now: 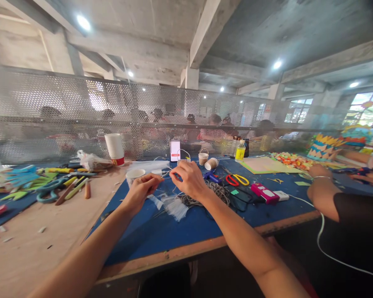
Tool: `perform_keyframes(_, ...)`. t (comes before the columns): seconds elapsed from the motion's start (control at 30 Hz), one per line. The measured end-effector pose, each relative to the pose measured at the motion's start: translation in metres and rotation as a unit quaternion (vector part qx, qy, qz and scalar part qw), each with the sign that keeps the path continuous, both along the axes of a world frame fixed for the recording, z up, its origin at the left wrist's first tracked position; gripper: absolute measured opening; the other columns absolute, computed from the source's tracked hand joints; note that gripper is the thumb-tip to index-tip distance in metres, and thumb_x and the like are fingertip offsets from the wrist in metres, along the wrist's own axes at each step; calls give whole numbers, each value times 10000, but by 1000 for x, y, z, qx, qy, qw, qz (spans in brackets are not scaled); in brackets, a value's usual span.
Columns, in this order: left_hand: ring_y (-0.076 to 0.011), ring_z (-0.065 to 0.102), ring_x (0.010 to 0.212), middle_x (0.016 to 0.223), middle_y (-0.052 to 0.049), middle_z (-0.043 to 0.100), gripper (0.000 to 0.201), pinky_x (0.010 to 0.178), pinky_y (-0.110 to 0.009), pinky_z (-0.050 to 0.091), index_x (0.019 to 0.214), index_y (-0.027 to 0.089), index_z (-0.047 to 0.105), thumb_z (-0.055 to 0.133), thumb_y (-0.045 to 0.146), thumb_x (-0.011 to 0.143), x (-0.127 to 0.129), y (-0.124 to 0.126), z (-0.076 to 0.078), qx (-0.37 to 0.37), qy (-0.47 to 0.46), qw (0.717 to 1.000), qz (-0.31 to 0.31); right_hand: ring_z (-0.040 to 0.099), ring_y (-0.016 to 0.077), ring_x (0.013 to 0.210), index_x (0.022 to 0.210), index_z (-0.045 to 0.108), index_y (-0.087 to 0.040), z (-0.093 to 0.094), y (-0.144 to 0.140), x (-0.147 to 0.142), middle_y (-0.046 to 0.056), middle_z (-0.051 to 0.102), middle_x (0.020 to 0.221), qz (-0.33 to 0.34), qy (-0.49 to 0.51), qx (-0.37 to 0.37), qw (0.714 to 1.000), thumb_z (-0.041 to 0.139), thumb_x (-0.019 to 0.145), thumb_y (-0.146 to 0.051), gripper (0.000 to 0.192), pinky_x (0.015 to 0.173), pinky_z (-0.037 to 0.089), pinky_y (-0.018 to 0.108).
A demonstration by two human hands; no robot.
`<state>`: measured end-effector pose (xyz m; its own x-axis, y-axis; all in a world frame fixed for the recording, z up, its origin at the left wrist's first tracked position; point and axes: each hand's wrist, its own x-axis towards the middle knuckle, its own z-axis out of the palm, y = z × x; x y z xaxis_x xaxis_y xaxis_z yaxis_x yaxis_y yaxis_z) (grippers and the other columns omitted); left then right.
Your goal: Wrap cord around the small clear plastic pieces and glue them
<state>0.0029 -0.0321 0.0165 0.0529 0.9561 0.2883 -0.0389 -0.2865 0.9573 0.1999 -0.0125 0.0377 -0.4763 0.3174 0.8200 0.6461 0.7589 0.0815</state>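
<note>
Both my arms reach forward over a blue mat [186, 231] on the workbench. My left hand [141, 191] and my right hand [189, 179] pinch the two ends of a thin pale thread [165, 177] stretched between them. Below the hands lies a white frayed tassel [174, 205] and a tangle of grey cord [216, 192]. A small white cup [134, 175] stands just behind my left hand.
Yellow-handled scissors [238, 179], a pink box [265, 193], a glue gun [211, 177], a phone [175, 150], a yellow bottle [240, 151] and stacked cups [115, 149] surround the mat. Markers and teal scissors [49, 191] lie left. A co-worker's arm [325, 192] rests right. A perforated metal screen [65, 111] stands behind.
</note>
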Motion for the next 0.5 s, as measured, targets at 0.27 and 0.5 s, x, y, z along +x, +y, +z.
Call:
perform_keyframes(0.27, -91, 319, 461, 481, 47, 451, 170, 454, -239, 193, 688, 179, 704, 721, 347, 704, 0, -1, 3, 40, 61, 997, 9, 538, 185, 907, 920, 646, -192, 2, 0, 1, 67, 605, 907, 22, -22, -20, 999, 478, 962, -259, 185, 859, 358, 346)
perform_keyframes(0.5, -75, 312, 470, 522, 32, 471, 187, 447, -238, 177, 663, 158, 694, 737, 338, 689, -2, -4, 9, 5, 73, 996, -45, 560, 134, 763, 848, 675, -195, 2, 12, 5, 27, 613, 838, 143, 114, -215, 959, 621, 880, -378, 194, 761, 439, 278)
